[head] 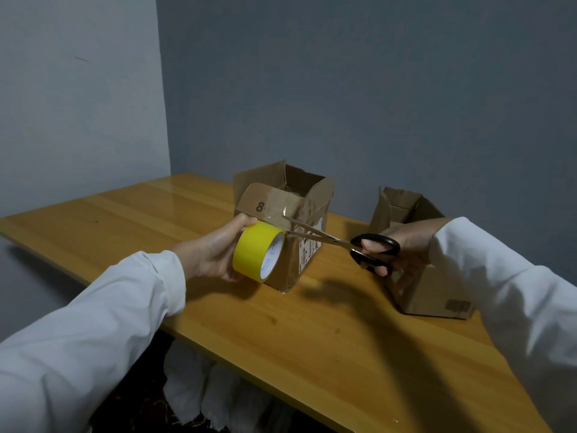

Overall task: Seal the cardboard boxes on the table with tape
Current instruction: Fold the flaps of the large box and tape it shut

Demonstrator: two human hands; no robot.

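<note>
Dim room, soft arm shadows on table [312, 339], glare at far end, wide-angle edge stretch.

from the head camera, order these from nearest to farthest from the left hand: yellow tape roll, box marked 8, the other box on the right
1. Yellow tape roll: gripped in the left hand itself.
2. Box marked 8: just behind the roll, mid-table.
3. Other box: far right, behind the right hand holding the scissors.

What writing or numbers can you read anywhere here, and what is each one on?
"8": black, on the folded flap of the nearer cardboard box.
White shipping label on that box's side: print too small to read.
Yellow tape roll, inner core: faint print, unreadable.
</note>
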